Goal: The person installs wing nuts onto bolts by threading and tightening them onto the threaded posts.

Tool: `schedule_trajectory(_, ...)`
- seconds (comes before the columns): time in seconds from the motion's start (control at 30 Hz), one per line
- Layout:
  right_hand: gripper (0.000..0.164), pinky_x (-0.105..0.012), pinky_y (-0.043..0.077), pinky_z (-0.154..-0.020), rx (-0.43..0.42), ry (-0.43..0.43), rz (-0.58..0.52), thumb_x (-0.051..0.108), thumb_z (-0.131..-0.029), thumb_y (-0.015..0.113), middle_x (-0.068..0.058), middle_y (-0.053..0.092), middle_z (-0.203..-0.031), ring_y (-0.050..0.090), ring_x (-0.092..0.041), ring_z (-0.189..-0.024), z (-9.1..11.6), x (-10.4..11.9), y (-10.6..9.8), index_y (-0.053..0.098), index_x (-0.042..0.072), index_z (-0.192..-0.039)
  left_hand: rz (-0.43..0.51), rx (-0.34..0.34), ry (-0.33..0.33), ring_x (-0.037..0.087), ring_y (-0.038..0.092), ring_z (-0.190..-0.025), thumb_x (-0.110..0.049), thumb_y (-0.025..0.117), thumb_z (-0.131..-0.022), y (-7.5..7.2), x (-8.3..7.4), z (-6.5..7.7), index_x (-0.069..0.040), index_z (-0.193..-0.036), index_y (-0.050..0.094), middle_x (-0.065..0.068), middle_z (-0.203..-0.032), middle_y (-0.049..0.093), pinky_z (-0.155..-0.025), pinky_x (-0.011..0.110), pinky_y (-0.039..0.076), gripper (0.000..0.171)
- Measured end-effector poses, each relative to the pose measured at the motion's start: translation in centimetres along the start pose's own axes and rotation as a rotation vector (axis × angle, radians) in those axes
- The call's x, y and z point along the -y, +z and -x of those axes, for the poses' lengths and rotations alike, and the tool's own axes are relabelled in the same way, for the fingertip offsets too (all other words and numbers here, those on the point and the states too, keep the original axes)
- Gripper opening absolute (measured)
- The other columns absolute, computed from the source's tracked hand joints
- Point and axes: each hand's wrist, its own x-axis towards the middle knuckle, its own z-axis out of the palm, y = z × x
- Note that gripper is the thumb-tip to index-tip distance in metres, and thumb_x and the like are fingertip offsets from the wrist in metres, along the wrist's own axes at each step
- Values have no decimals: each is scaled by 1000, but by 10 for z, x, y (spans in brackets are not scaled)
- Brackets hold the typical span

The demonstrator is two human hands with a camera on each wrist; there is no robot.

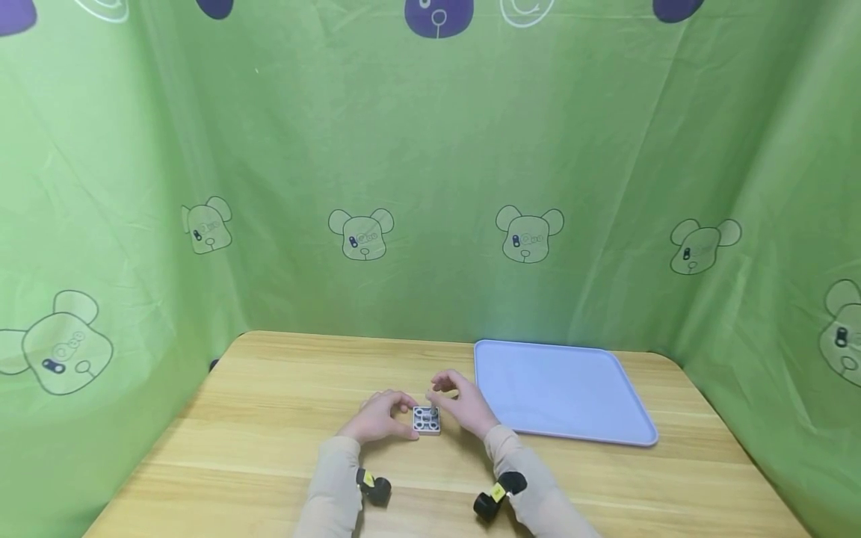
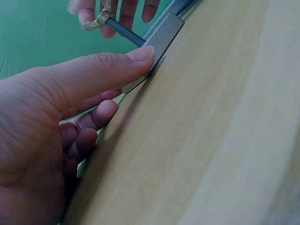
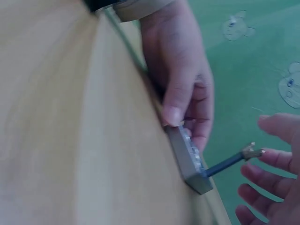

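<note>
Sitting on the wooden table [image 1: 282, 463], in the head view, is one square metal block [image 1: 426, 421], with one lavender tray [image 1: 565, 388] just beyond the right hand [image 1: 464, 403] and a green curtain [image 1: 430, 134] behind. The left hand [image 1: 380, 418] pinches the block's left side between thumb and fingers. One bolt [image 1: 433, 409] rises from its far right corner, its top partly lost behind the right fingertips. Two black wrist cameras [image 1: 489, 506] sit on the sleeves [image 1: 332, 478], one each

From the left wrist, one wing nut [image 2: 103, 19] shows high on the threaded bolt. The left thumb covers part of the block's edge; the right hand is blurred and cut off by the top of the view

From the right wrist, the right fingers are spread and loosely bent, thumb well apart, gripping nothing; one fingertip is at the wing nut, though I can't tell whether it touches. Much of that hand is out of view
</note>
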Motion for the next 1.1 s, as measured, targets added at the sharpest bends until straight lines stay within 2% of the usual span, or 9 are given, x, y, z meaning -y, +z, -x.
schedule_trajectory(0.1,29,-42,49,-92,49,57,-143,25,-94,62,-9,68,-115,61,-25,-109,-1,-1,-5,63,12,-120,1,-2,-7,16,50,-99,-36,85,-66,0,0,0,-22,-113,67,-4,-104,63,-93,48,40,53)
schedule_trajectory(0.2,33,-46,47,-96,136,105,-260,24,-97,53,-12,64,-127,58,-27,-117,-3,-2,-10,60,12,-127,5,-1,-11,17,51,-100,-35,86,-65,0,-1,1,-21,-113,67,-3,-105,63,-94,49,40,53)
schedule_trajectory(0.37,37,-52,41,-103,260,135,-368,18,-97,46,-14,58,-136,52,-30,-127,-3,-6,-17,59,8,-130,19,3,-20,17,51,-100,-34,86,-65,-1,-2,2,-21,-113,67,-2,-105,63,-94,50,40,53)
schedule_trajectory(0.7,39,-44,40,-99,325,147,-370,12,-92,51,-17,57,-137,53,-21,-122,-1,-10,-18,58,3,-129,20,0,-31,17,50,-99,-35,86,-65,0,-3,2,-22,-113,67,-3,-104,62,-93,49,40,53)
schedule_trajectory(1.1,37,-37,40,-92,324,140,-344,11,-91,54,-19,58,-133,55,-16,-113,-1,-11,-17,59,1,-126,17,-1,-22,16,49,-99,-34,85,-65,0,-3,2,-22,-112,67,-2,-104,62,-91,47,40,52)
